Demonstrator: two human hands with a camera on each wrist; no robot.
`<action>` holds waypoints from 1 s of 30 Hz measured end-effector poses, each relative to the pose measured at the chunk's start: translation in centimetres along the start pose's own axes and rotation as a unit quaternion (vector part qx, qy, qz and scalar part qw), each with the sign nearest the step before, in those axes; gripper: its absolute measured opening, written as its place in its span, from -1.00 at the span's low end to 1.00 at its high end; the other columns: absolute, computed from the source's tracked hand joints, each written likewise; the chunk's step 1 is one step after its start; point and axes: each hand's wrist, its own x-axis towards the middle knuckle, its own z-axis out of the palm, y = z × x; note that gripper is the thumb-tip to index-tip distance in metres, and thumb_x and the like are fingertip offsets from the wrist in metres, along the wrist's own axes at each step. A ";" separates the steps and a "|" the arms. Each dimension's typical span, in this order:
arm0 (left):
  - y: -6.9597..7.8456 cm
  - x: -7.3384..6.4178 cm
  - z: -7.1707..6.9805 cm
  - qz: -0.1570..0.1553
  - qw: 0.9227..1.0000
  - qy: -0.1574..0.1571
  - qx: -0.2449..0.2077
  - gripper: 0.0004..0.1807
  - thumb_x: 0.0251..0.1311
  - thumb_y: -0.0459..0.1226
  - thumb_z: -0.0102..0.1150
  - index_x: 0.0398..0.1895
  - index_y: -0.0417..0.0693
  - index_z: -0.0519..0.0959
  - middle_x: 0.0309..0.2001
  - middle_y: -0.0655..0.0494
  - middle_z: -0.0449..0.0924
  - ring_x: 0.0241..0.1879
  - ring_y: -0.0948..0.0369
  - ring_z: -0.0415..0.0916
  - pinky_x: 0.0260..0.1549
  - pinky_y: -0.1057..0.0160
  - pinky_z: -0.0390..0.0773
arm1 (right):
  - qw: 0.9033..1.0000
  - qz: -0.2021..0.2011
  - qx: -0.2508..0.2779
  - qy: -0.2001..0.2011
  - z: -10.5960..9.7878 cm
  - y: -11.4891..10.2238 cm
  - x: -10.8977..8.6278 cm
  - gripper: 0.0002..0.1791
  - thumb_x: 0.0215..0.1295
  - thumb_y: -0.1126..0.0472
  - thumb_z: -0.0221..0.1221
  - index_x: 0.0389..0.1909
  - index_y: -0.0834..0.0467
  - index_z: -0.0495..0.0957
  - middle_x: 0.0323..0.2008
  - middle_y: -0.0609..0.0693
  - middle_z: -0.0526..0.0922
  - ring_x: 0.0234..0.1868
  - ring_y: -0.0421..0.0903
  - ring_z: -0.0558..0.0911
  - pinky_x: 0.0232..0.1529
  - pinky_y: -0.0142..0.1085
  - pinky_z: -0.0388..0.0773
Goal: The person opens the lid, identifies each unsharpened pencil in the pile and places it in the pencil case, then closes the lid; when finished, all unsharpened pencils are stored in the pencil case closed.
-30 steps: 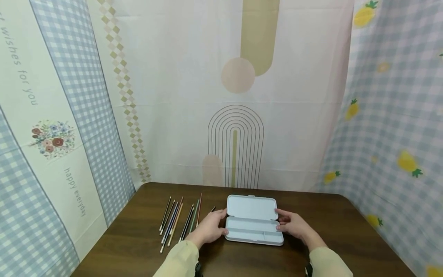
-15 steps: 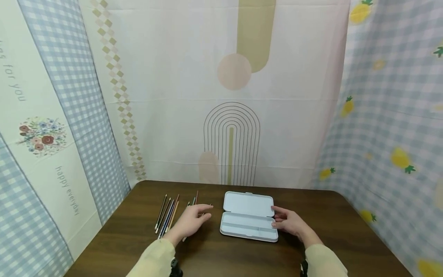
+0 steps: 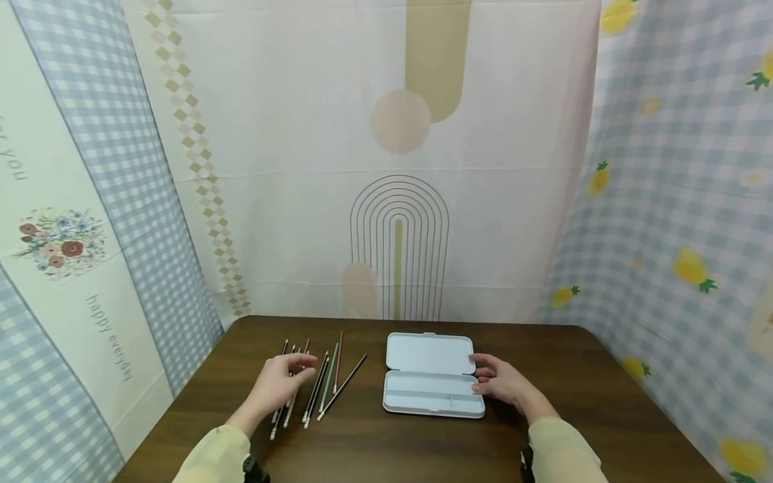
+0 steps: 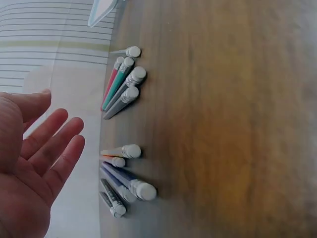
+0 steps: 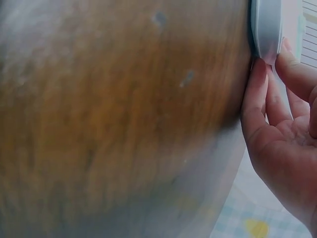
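Observation:
A pale blue pencil case (image 3: pixel 430 353) lies open and flat on the table, its lid folded back; the tray has a long divider and a short cross wall. At its right edge my right hand (image 3: pixel 508 385) pinches the rim between thumb and fingers; the right wrist view shows the case's end (image 5: pixel 267 29) at the fingertips. My left hand (image 3: pixel 278 384) hovers over the left group of pencils, fingers loosely bent and holding nothing. Several pencils with white eraser ends, including a green pencil (image 3: pixel 329 377) and a black pencil (image 3: pixel 345 385), lie on the table, partly hidden by this hand.
The dark wooden table (image 3: pixel 410 449) reaches back to a white patterned curtain (image 3: pixel 302 235). Checked cloths hang at both sides. Between the pencils and the case is a strip of bare wood.
My left hand has let go of the case's left side and moved left, over the pencils. My right hand stays at the case's right edge. The head view has shifted slightly.

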 end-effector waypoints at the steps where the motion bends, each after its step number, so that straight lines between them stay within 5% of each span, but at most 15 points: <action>1: -0.1 -0.1 0.0 -0.002 1.000 -0.005 0.001 -0.77 0.36 -0.37 0.40 0.04 -0.19 0.77 -0.10 0.07 0.80 -0.17 0.18 0.68 -0.23 0.21 0.63 | 1.000 0.002 0.001 0.001 0.0 0.0 0.0 -0.23 0.25 0.47 0.42 0.49 0.28 0.40 0.23 0.38 0.60 0.20 0.22 0.60 0.19 0.11 0.62; 15: 1.2 -0.7 1.5 0.043 0.993 -0.105 -0.021 -0.76 0.17 -0.42 0.53 -0.11 -0.26 0.73 -0.29 0.11 0.73 -0.34 0.24 0.66 -0.33 0.28 0.62 | 1.000 0.020 0.001 0.009 -0.2 -0.3 -0.2 -0.23 0.24 0.51 0.41 0.48 0.28 0.41 0.25 0.43 0.56 0.17 0.23 0.58 0.22 0.11 0.61; 20: 2.2 -0.8 2.2 0.053 0.992 -0.108 -0.037 -0.70 0.05 -0.52 0.54 -0.12 -0.31 0.70 -0.29 0.01 0.71 -0.34 0.22 0.65 -0.32 0.28 0.63 | 1.000 0.020 -0.001 0.011 -0.4 -0.4 -0.2 -0.23 0.26 0.51 0.40 0.49 0.28 0.39 0.27 0.45 0.54 0.19 0.26 0.56 0.24 0.13 0.59; 30: 2.1 -1.2 3.7 0.015 0.994 -0.099 -0.052 -0.56 -0.04 -0.64 0.50 -0.04 -0.32 0.66 -0.27 0.00 0.65 -0.32 0.19 0.64 -0.35 0.27 0.64 | 1.000 0.012 -0.005 0.006 0.2 -0.9 -0.1 -0.23 0.23 0.56 0.40 0.47 0.32 0.40 0.23 0.41 0.58 0.13 0.18 0.57 0.13 0.03 0.66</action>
